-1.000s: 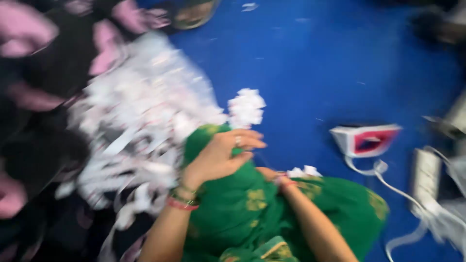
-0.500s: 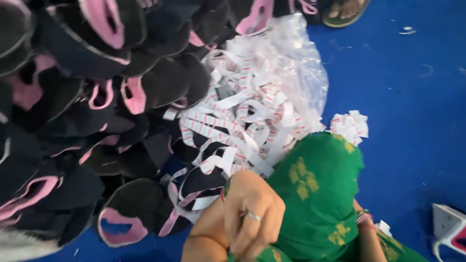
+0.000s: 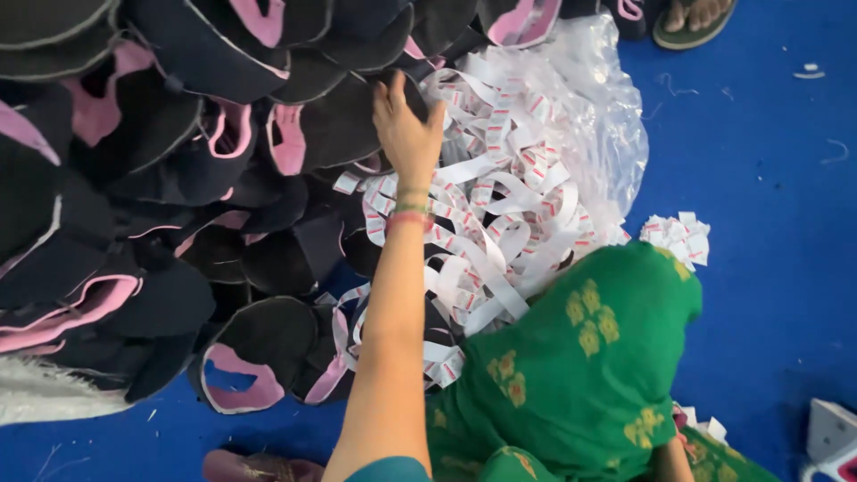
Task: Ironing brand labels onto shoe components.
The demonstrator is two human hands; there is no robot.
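We stretch our left hand (image 3: 406, 125) up the middle of the frame, its grip closing on a black cap (image 3: 344, 129) beside the white label strips (image 3: 486, 223); right hand unseen.

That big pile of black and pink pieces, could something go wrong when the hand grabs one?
Maybe. The left hand reaches into the stacked black and pink pieces, so pulling one might make its neighbours slide. Loose white label strips lie tangled under the forearm and could snag and drag along. The strips rest partly on a clear plastic sheet, which might slip on the blue floor.
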